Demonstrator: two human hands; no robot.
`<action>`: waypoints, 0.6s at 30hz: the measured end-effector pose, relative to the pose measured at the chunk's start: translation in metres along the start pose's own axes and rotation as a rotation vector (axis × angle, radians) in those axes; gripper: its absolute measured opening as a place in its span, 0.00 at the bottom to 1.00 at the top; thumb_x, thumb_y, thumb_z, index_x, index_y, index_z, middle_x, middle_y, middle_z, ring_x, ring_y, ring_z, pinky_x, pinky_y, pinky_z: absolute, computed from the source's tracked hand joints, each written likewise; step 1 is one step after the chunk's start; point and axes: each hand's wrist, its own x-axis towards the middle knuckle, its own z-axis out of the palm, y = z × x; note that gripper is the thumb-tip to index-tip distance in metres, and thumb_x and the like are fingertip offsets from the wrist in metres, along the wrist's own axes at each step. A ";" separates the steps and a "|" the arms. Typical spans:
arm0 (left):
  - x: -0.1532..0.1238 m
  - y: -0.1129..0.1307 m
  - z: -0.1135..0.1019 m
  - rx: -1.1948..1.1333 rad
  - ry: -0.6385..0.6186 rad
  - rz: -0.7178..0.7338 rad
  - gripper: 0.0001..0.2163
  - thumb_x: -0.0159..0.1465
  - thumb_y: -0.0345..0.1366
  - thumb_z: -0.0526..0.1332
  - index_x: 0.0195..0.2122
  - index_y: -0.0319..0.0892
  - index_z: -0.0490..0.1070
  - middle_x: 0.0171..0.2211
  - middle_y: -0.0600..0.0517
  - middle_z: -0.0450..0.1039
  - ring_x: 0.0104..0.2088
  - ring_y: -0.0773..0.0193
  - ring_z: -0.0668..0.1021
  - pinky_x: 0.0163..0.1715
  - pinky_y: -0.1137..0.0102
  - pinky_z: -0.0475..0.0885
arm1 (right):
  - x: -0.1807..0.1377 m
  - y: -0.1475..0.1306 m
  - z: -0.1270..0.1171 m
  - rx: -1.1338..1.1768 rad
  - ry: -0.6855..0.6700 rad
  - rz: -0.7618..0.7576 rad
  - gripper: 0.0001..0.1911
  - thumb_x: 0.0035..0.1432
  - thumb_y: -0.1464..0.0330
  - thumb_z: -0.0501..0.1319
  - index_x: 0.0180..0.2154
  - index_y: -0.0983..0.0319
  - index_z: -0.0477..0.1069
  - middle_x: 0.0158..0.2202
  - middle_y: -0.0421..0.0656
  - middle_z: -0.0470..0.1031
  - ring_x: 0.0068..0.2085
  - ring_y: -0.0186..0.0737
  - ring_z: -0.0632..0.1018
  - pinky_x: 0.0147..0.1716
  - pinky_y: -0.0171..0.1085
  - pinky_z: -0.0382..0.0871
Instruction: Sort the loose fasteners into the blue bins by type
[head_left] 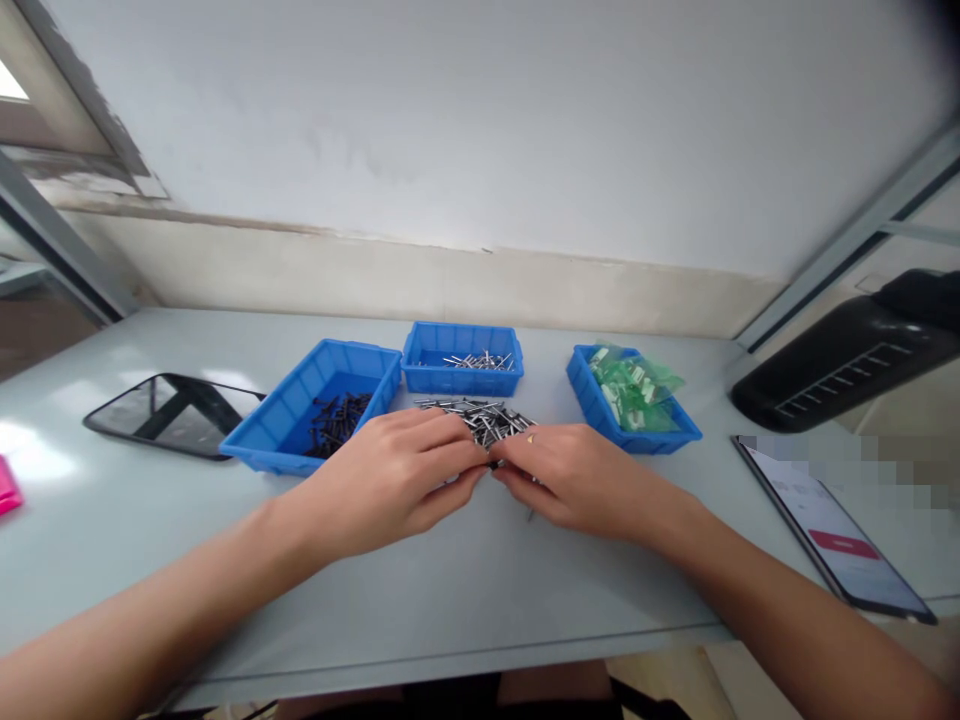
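A loose heap of thin metal fasteners [487, 418], silver and dark, like rivets or screws, lies on the table just beyond my hands. My left hand [416, 465] has its thumb and fingers pinched together at the near edge of the heap. Facing it, my right hand [581, 475], with a ring on one finger, is pinched too. The fingertips of both meet around a small dark piece too hidden to name. Behind my left hand a blue bin [270, 430] holds dark screws [341, 420]. Silver pins [484, 362] lie in a blue bin [461, 380] beyond the heap.
At the right, a blue bin [652, 443] holds green plastic packets [634, 385]. A black bottle [840, 370] and a lit phone [840, 535] are farther right. A black-rimmed glassy panel [180, 412] lies left, with a pink object [7, 488] at the table's left edge.
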 end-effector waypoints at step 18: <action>0.000 -0.002 0.000 0.031 -0.040 -0.072 0.07 0.65 0.34 0.54 0.37 0.40 0.70 0.29 0.53 0.69 0.30 0.65 0.72 0.33 0.70 0.65 | -0.002 0.002 -0.002 -0.007 0.249 -0.046 0.08 0.61 0.70 0.53 0.36 0.65 0.70 0.26 0.39 0.72 0.27 0.34 0.71 0.28 0.34 0.60</action>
